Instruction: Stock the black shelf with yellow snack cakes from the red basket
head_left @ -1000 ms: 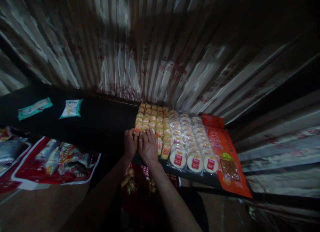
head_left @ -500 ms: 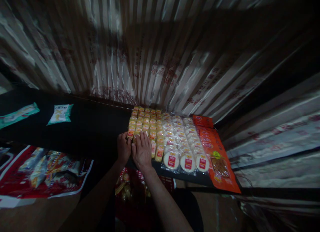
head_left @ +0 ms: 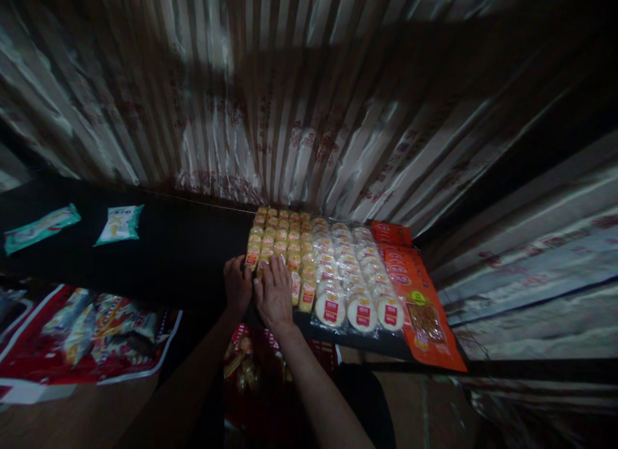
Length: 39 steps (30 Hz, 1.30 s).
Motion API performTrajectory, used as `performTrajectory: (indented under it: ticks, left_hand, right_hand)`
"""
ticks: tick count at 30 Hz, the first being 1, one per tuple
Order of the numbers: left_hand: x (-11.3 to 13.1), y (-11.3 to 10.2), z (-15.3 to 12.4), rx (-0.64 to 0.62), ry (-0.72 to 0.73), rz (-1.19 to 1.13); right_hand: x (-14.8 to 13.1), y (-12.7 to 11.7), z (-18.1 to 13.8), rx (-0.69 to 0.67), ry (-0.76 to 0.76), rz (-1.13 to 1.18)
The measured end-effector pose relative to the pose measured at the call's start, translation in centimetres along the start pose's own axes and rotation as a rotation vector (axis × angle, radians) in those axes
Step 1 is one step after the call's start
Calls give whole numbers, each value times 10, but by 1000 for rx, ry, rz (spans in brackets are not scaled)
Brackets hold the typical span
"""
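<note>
Both hands rest side by side at the near end of rows of small yellow snack packets [head_left: 282, 236] on a dark shelf [head_left: 183, 249]. My left hand [head_left: 237, 286] curls its fingers against the leftmost row. My right hand [head_left: 273, 291] lies fingers forward, pressed flat on the packets beside it. To the right lie rows of round white cakes [head_left: 350, 268] in clear wrappers with red labels, then long orange packets [head_left: 418, 294].
Two green-and-white packets [head_left: 118, 223] lie far left on the shelf. A red bag of assorted snacks [head_left: 91, 333] sits lower left. Under my wrists is a red bag [head_left: 261, 365] holding more yellow packets. A corrugated metal wall [head_left: 309, 114] backs the shelf.
My hands have stayed on the near yellow packets with barely any shift. The view has drifted, so the shelf goods sit slightly further left in the picture.
</note>
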<state>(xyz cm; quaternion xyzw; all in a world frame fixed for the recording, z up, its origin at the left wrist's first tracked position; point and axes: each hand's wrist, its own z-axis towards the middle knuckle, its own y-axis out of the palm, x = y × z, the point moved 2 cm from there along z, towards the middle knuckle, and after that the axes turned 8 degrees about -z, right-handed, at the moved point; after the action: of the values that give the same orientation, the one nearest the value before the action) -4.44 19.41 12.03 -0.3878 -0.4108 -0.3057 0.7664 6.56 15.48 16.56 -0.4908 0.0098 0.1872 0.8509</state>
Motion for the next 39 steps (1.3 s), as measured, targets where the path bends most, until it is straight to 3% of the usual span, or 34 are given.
performTrajectory:
  ticks: [7,12,17,23,29,35,39]
  left_hand:
    - [22,-18,-18,85,125,6]
    - [30,-30,-45,125,100,-72]
    - [35,-45,-74,33,12,-124]
    - [35,-69,-123,-96,-83,-176]
    - [5,-72,-168,-260,-245,-49]
    - [-24,-52,-184,-523,-384,26]
    - [-41,-41,-194,-623,-458,71]
  right_hand:
    - [-7,-13,-10,35,-9,35]
    - [-17,-25,-25,74,-55,77]
    - [-27,-33,-56,143,-75,135]
    - [-41,-35,-112,43,-3,282]
    - [-42,-14,-166,-82,89,303]
    - [-26,24,-198,-225,235,259]
    - [-13,54,-219,-314,420,276]
